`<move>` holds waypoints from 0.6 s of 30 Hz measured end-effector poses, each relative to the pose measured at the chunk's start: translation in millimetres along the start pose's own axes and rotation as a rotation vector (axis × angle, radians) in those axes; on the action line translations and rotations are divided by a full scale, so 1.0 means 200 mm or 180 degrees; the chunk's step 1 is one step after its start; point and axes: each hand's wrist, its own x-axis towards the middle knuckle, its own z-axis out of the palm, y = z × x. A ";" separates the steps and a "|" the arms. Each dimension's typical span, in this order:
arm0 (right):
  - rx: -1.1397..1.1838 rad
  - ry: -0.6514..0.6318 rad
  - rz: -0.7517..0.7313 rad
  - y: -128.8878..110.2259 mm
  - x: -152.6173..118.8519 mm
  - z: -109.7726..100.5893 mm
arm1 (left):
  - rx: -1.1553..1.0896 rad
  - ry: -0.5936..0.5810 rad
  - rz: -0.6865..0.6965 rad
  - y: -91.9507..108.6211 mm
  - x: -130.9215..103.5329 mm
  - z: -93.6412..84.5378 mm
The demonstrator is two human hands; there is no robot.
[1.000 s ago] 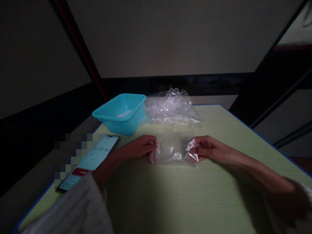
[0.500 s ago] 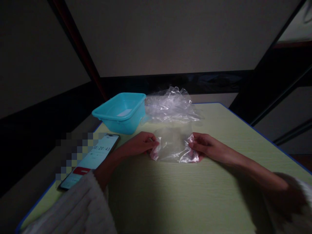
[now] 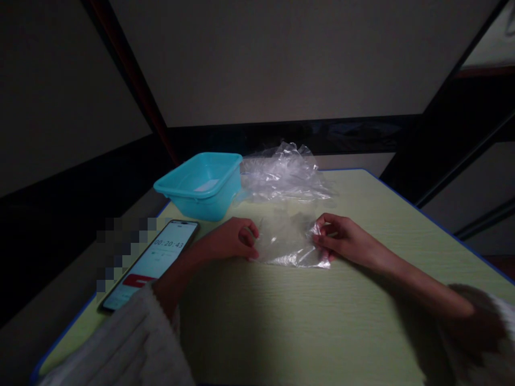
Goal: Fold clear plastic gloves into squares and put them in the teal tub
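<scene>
Looks like thin, clear, glossy plastic in the flat bag (image 3: 285,244), creased and glinting; likewise in the crumpled heap of film (image 3: 285,177). Shows smooth plastic with soft sheen on the turquoise basin (image 3: 209,206). Seems smooth and glassy on the phone screen (image 3: 153,260), matt and fuzzy like fleece on the sleeves (image 3: 124,343), faintly wood-grained on the tabletop (image 3: 346,327).
</scene>
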 end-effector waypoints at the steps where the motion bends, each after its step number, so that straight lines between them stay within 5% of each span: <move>1: -0.0044 0.0026 -0.0025 0.00 0.00 0.00 | 0.0003 0.0039 0.0044 0.00 0.00 0.01; 18: -0.0853 0.0267 -0.0409 0.03 -0.01 -0.01 | 0.0187 0.0309 0.0272 -0.01 -0.01 0.06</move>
